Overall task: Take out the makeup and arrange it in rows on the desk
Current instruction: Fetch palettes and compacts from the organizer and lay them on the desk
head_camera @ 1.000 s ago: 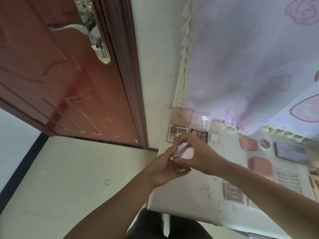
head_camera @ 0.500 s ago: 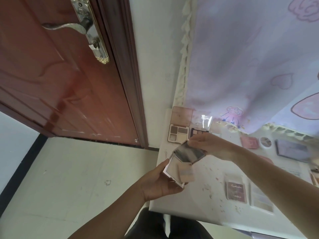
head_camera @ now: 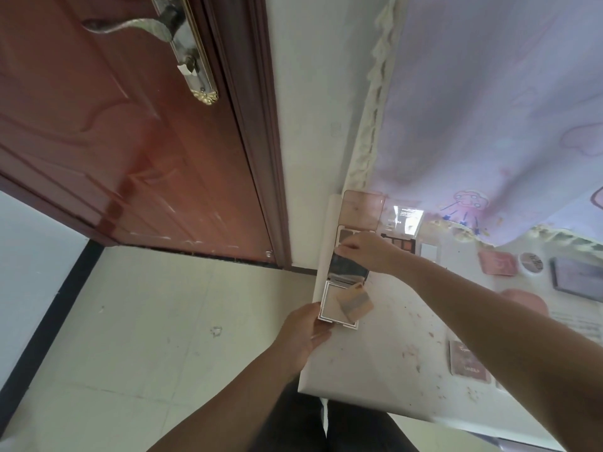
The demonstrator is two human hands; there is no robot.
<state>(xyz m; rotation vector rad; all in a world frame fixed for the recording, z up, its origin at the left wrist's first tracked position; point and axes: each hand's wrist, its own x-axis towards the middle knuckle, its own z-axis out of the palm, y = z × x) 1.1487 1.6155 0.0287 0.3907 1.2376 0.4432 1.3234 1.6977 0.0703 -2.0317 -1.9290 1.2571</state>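
while the left hand is gripping the near edge of an open compact with fingers curled on its base, the right hand is pinching the mirrored lid's far edge. the compact is lying flat at the left edge of the white desk, near an open palette at the far corner.
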